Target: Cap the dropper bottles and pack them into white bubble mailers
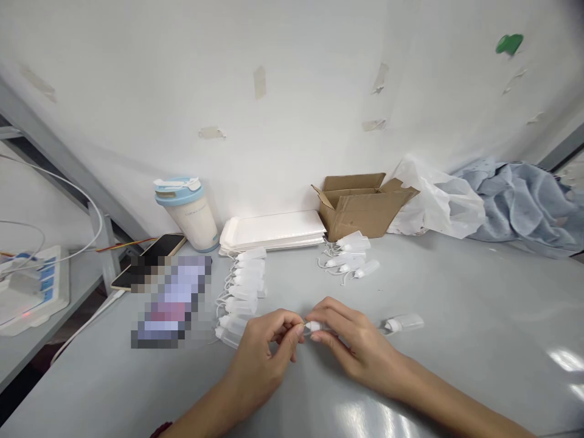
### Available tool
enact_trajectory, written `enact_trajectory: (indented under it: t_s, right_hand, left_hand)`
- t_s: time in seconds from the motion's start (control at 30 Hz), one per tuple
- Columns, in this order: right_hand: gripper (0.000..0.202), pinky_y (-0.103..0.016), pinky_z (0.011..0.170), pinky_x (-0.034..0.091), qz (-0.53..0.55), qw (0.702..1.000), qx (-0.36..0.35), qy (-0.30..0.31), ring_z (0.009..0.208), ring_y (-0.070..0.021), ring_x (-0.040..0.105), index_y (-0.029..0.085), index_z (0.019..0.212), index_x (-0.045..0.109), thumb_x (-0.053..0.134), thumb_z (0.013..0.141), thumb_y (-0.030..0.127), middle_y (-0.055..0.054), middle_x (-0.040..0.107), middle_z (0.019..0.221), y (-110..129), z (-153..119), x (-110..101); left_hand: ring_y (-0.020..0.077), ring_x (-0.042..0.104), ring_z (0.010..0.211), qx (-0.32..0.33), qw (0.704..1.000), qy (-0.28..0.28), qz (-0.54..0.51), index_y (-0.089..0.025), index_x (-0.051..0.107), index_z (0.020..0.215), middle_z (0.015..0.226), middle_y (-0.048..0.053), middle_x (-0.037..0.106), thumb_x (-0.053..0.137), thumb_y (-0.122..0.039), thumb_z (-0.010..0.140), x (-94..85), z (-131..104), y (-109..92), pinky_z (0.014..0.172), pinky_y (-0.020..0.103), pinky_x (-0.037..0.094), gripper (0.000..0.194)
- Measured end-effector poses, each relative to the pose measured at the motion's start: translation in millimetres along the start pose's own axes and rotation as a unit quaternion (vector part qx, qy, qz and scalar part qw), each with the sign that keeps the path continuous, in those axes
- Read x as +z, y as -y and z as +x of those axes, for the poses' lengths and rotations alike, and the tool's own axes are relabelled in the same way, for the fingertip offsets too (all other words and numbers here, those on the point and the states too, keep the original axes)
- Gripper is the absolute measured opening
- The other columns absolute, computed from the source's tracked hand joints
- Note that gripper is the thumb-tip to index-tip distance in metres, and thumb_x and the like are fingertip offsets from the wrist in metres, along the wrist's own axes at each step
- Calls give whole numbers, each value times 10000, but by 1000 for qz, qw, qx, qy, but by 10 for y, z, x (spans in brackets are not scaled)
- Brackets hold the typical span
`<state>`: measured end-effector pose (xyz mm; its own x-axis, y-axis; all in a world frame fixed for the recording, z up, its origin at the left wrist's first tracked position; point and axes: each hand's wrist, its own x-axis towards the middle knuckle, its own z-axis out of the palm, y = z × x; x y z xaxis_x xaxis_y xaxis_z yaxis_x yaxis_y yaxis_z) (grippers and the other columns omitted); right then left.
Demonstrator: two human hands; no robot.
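Observation:
My right hand (349, 337) is closed around a small translucent plastic bottle (314, 326). Its white cap pokes out between thumb and fingers, pointing left, while most of its body is hidden by the hand. Thumb and forefinger of my left hand (274, 340) are pinched together right at the cap's tip. A thin yellowish bit shows there, too small to name. Beside my right hand lies another such bottle (405, 323) on its side. Left of my left hand, several bottles with thin white cords lie in a column (241, 298); a further loose group (353, 261) rests beyond my hands.
On the grey table (456, 292), white padded envelopes (274, 230) and an open cardboard box (365, 213) stand along the wall. A lidded cup (191, 219) and two phones, one dark (159, 252) and one pixelated (173, 304), are at left. A plastic bag (438, 198) and blue cloth (515, 201) lie right.

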<state>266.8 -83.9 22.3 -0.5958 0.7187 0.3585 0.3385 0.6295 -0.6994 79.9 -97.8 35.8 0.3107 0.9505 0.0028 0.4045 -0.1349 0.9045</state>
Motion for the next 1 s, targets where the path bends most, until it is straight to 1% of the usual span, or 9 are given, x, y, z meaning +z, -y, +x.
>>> enact_trajectory:
  t_s: [0.1,0.2,0.3,0.5,0.67,0.8,0.9,1.0]
  right_hand:
    - [201,-285,720,485,19,1000,10,-11,826,-159,584,189,1075,565,444,916,174,-70,597,926,32,14,-51]
    - [177,-257,670,472,32,998,47,-26,767,-140,583,205,1048,587,469,917,209,-42,611,874,68,31,-119]
    - [174,-252,636,457,41,997,62,-28,725,-139,574,205,1035,599,477,918,243,-36,615,843,86,37,-150]
    - [194,-276,712,459,53,997,54,3,782,-145,577,207,1066,592,469,916,208,-45,614,885,84,22,-134]
    - [174,-280,725,455,54,997,48,37,805,-151,574,183,1024,597,462,915,193,-59,617,907,114,28,-173]
    - [160,-270,720,452,51,995,58,59,786,-145,577,167,991,604,468,906,174,-54,618,883,143,39,-198]
    - [160,-270,726,451,49,993,67,78,786,-147,581,168,987,609,471,906,177,-54,623,889,145,41,-199]
    - [175,-271,727,454,49,994,61,80,783,-150,586,165,977,617,456,917,198,-59,628,881,129,31,-192]
  left_hand:
    - [116,548,558,8,1000,3,0,-175,607,780,616,-11,588,473,-263,852,-29,-7,-21,553,212,454,176]
    - [127,565,585,7,1000,-6,-5,-176,630,902,637,-7,606,513,-266,830,-69,-6,-51,584,228,483,164]
    - [126,570,579,0,1000,-19,-9,-171,628,929,649,-4,614,522,-283,828,-80,-1,-69,587,233,488,184]
    - [116,535,558,15,1000,-15,20,-180,620,766,608,-13,583,487,-266,853,-24,-1,-45,524,202,426,181]
    - [114,526,575,53,997,-2,49,-177,622,731,635,-8,596,495,-217,845,-25,-12,-40,569,204,420,175]
    - [116,522,569,51,997,15,56,-176,622,718,612,-11,581,489,-246,857,-30,-30,-48,566,207,410,205]
    - [116,528,557,35,998,26,52,-172,618,689,582,-13,571,476,-263,868,-15,-33,-36,545,204,397,246]
    - [108,527,528,36,998,22,40,-164,606,663,549,-20,556,473,-254,867,12,-17,-8,542,200,395,259]
